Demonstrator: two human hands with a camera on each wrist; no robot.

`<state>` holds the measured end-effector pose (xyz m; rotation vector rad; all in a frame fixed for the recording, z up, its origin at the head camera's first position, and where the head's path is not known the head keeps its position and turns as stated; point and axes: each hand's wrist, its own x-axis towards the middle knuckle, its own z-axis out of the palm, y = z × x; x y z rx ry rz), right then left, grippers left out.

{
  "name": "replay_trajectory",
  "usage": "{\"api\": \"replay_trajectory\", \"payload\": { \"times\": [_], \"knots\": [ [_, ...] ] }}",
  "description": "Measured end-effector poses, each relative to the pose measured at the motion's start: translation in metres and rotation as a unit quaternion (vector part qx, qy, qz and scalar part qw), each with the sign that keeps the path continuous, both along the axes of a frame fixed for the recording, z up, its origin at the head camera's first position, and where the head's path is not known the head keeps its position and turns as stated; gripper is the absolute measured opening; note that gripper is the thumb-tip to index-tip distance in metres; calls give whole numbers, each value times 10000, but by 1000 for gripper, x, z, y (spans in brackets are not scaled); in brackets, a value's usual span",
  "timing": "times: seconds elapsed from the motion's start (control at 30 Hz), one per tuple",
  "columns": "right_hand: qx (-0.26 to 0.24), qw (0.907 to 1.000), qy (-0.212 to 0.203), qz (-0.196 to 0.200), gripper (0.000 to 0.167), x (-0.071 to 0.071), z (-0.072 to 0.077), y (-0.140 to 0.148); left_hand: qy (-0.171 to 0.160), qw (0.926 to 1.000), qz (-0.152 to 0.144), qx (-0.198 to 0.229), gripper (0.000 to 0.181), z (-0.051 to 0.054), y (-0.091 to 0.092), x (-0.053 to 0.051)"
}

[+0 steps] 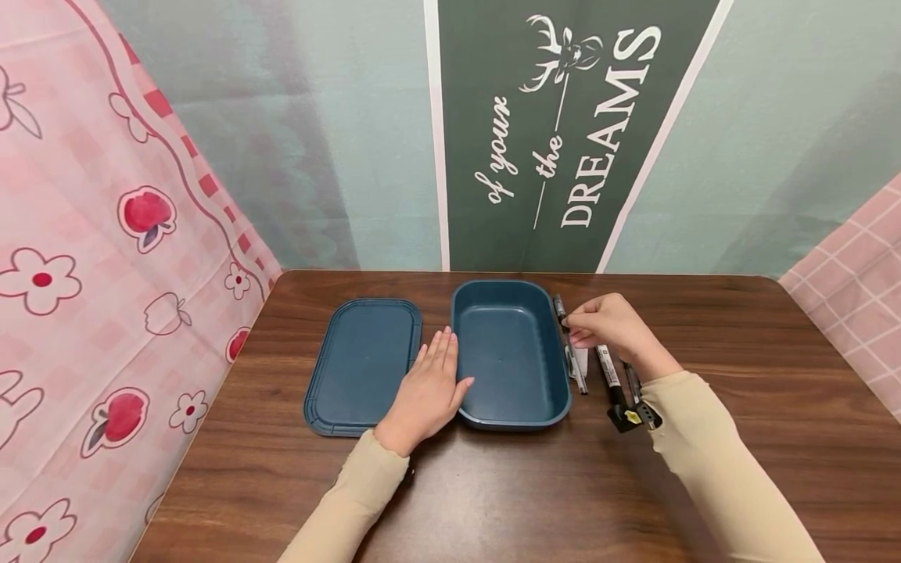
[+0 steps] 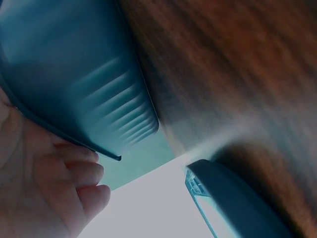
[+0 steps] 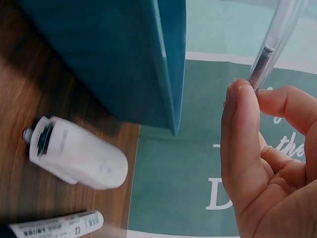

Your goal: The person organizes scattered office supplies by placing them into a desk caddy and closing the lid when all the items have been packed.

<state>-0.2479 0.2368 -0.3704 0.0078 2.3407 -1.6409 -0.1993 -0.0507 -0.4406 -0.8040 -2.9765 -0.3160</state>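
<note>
A deep blue plastic box (image 1: 501,367) stands on the table. My left hand (image 1: 429,383) lies with straight fingers against its left rim; in the left wrist view, the fingers (image 2: 86,173) touch the rim from outside. Just past the box's right side, my right hand (image 1: 611,332) pinches a clear pen (image 1: 579,366) between thumb and forefinger. Close up, the pen (image 3: 270,49) has a transparent barrel with a dark part inside. Under that hand, beside the box, lies a small white plastic item (image 3: 81,153), and near it a white-and-black marker (image 1: 608,366).
To the left of the box lies its flat blue lid (image 1: 366,363). Another dark pen (image 1: 632,381) is partly hidden by the right wrist and its black camera (image 1: 626,417). A printed curtain (image 1: 352,156) hangs behind the wooden table (image 1: 528,493).
</note>
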Motion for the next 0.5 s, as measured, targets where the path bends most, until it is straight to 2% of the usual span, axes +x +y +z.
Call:
{"api": "replay_trajectory", "payload": {
  "times": [0.37,0.5],
  "knots": [
    [-179,9998,-18,61,25,-9,1,-23,-100,9999,19,-23,66,1,1,-1],
    [-65,9999,-41,76,26,-12,1,-33,-81,10000,21,-47,66,0,1,0]
  ]
}}
